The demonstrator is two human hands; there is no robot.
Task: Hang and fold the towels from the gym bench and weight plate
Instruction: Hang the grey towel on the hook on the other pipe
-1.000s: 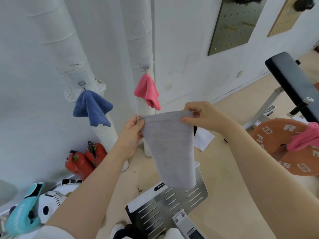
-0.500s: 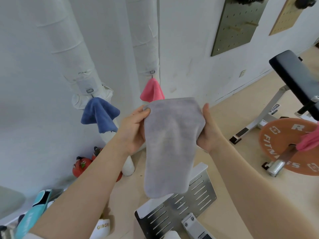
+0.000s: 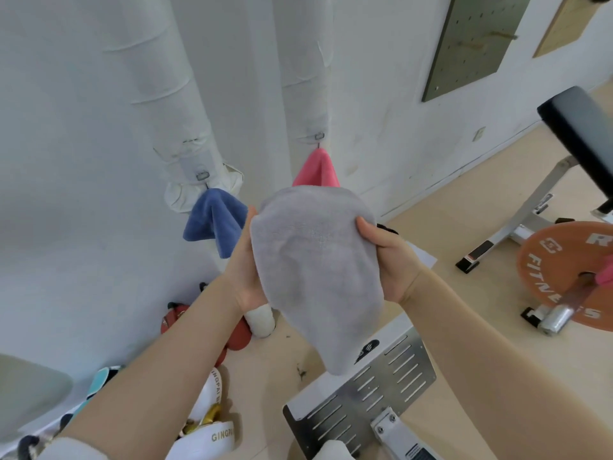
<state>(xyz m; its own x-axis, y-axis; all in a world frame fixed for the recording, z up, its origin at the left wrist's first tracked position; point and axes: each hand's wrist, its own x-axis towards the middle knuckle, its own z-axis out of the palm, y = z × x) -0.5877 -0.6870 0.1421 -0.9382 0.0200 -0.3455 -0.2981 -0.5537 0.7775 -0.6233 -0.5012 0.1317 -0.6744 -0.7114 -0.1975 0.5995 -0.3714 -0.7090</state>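
I hold a grey towel [image 3: 315,270] up in front of me, draped over both hands and hanging down to a point. My left hand [image 3: 245,267] grips its left side from behind; my right hand [image 3: 388,260] grips its right side, thumb on the front. A blue towel [image 3: 212,220] hangs from a hook on the left white pipe. A pink towel [image 3: 316,169] hangs from a hook on the right pipe, partly hidden by the grey one. At the far right edge, another pink towel [image 3: 605,277] lies on the orange weight plate [image 3: 564,260]. The black gym bench [image 3: 580,127] is at the upper right.
Two white wrapped pipes [image 3: 179,94] run down the wall. A slotted metal footplate [image 3: 365,393] lies on the floor below the towel. Red kettlebells [image 3: 238,333], white and teal gear sit by the wall at lower left. A pegboard [image 3: 471,44] hangs on the wall.
The towel went from being stretched flat by its top corners to being bunched and draped over both hands. My hands moved closer together and slightly toward the pipes.
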